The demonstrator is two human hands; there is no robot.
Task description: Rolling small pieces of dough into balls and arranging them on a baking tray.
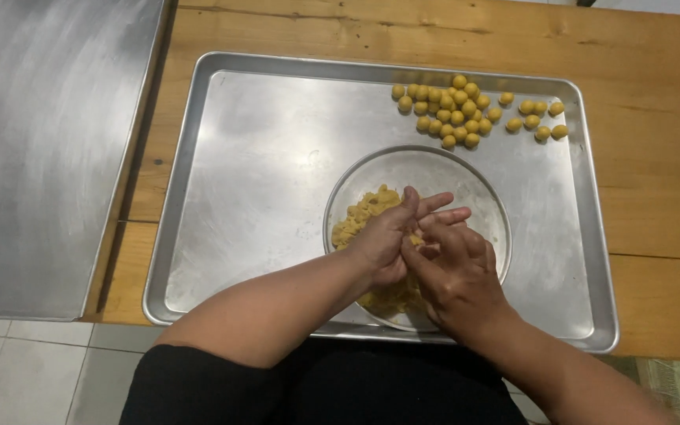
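Over the glass bowl [482,197], both hands' grips press together; left hand [383,240], right hand [458,275].

We were in a kitchen, most likely a small baking one. A large metal baking tray [261,181] lay on a wooden desk [655,181], and on it sat a glass bowl [474,189] of yellow dough [364,212] and a heap of small rolled dough balls [450,110]. A steel-topped counter [41,149] stood just beside the desk, over a pale tiled floor [9,370].
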